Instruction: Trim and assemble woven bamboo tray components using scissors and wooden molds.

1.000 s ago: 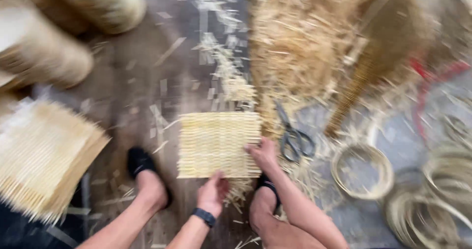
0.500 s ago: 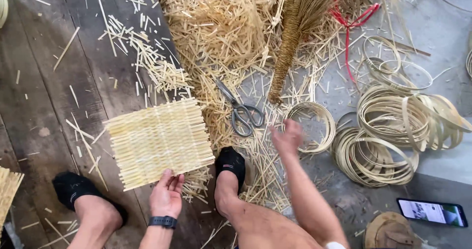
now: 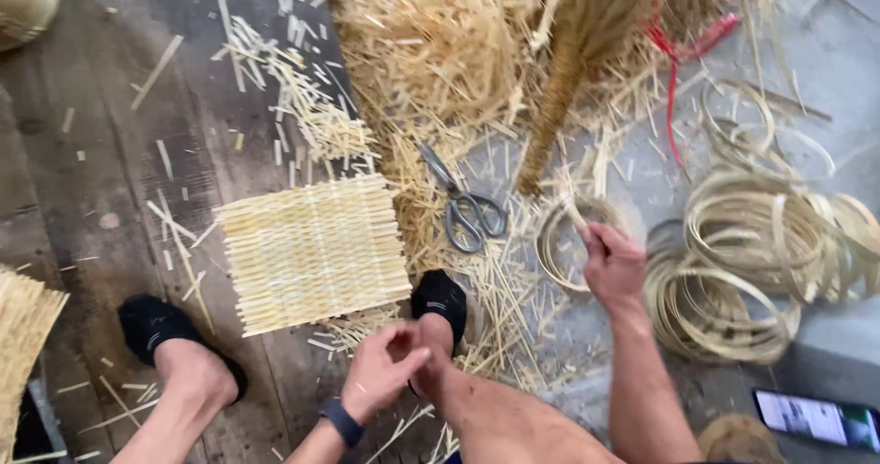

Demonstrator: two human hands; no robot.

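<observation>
Bamboo strip (image 3: 576, 215) pinched in right hand (image 3: 612, 264), left hand (image 3: 383, 370) empty, loosely curled.

We have a single view, from the head, looking steeply down from close above our own knees and feet onto the floor (image 3: 110, 171). Our forearms enter from the bottom edge. No second view shares any part of it.

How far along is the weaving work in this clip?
Done: a square woven mat lies flat on the floor. In hand: the right hand grips a thin strip at a bamboo ring; the left hand is off the mat. Left: coiled strips lie unused.
</observation>
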